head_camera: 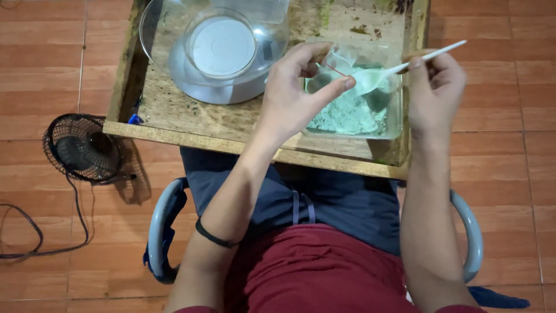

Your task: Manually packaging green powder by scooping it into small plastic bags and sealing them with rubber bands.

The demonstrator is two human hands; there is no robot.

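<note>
Both hands are over the clear square container [353, 93], my landmark here. My right hand [434, 87] pinches the handle of a white plastic spoon [405, 65] between thumb and fingers, its bowl hanging above the container's middle with a little pale green powder [347, 116] on it. My left hand [295, 87] is half curled at the container's left rim, index finger stretched out so the tip touches the spoon bowl; the thumb and other fingers seem to pinch a thin red band [333, 68], though I cannot tell for sure. The powder lies heaped in the container's near half. I judge that a push from my finger could flick powder over the rim onto the wooden table [191, 119], and a tilted spoon could spill it. Left of the container stands a large glass bowl [156, 29] holding a smaller glass cup [223, 43] that looks empty. Further left, on the floor, sits a small black fan [81, 148].
</note>
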